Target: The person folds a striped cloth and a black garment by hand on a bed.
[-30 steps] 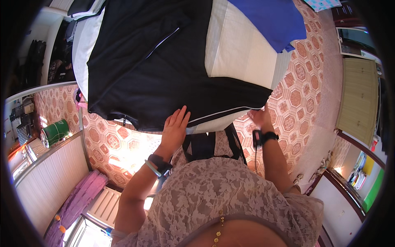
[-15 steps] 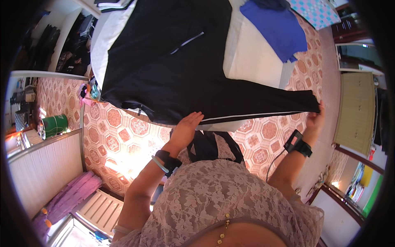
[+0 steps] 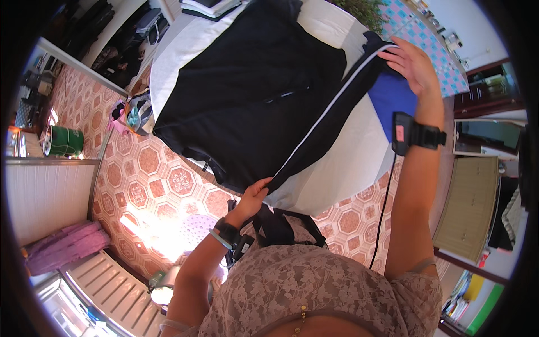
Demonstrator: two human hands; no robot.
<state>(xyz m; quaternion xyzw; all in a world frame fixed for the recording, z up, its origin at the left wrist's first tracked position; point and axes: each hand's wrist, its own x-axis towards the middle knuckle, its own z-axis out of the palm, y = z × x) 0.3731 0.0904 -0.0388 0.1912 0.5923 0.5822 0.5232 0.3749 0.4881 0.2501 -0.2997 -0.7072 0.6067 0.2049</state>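
A black jacket (image 3: 241, 101) with a short zip lies spread on a round table with a white cloth (image 3: 351, 151). One of its sleeves (image 3: 342, 104), edged with a white stripe, slants away from me over the table's right side. My left hand (image 3: 255, 196) is closed on the jacket's near edge, where the stripe begins. At the far right, my right hand (image 3: 412, 64) holds the sleeve near its cuff end, its fingers curved over the striped edge. Partly beneath that sleeve and hand is a blue garment (image 3: 393, 101).
Folded dark and white clothes (image 3: 210, 8) lie at the table's far left. Beyond the far right is a surface with a blue-and-pink checked cover (image 3: 449, 70), beside a leafy plant (image 3: 359, 14). A purple perforated stool (image 3: 201, 229) stands on the tiled floor near my left arm.
My right hand has carried the sleeve from the near right up and away, swinging it to a slant. My left hand now pinches the jacket's near edge, where it lay flatter before.
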